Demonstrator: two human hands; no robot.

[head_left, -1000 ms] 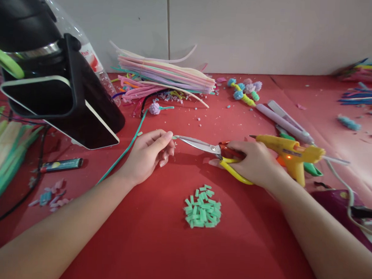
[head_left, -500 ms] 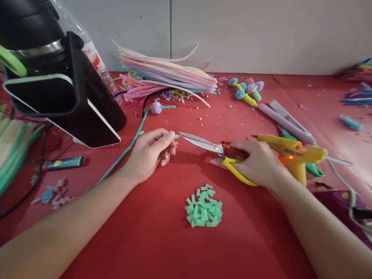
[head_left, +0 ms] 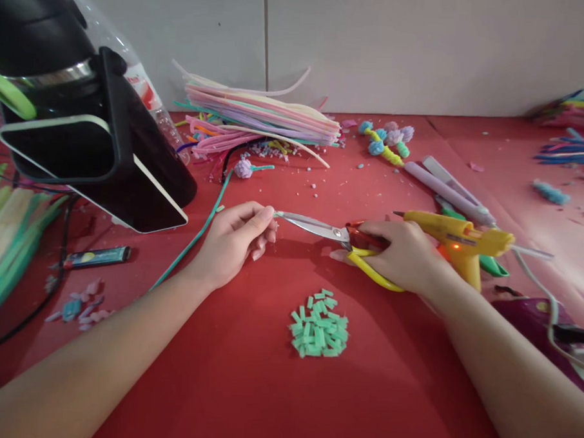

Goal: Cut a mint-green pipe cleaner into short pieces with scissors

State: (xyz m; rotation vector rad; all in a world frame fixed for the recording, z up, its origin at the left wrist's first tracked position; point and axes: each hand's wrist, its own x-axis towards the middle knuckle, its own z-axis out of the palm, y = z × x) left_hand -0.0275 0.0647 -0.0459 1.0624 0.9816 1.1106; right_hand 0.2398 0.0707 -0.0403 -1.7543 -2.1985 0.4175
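Observation:
My left hand [head_left: 236,245] pinches a small green piece of pipe cleaner [head_left: 276,214] between thumb and forefinger; most of it is hidden by the fingertips. My right hand [head_left: 401,253] grips scissors [head_left: 321,227] by the red and yellow handles. Their blades point left, and the tips meet the green piece at my left fingertips. Below and between the hands lies a small pile of short green pipe cleaner pieces [head_left: 319,330]. One more light green bit [head_left: 219,208] rests behind my left hand, beside a long teal pipe cleaner [head_left: 194,239].
A yellow glue gun [head_left: 458,242] with a lit orange light lies just beyond my right hand, near a lilac flat iron [head_left: 448,193]. A black bottle [head_left: 164,155] with a phone-like device [head_left: 147,200] stands left. Pastel pipe cleaners [head_left: 262,111] lie at the back; a lighter [head_left: 99,257] at left.
The scissors' tips have closed the small gap to my left fingertips and now reach the green piece. My left hand stays nearly in place, and the pile looks the same.

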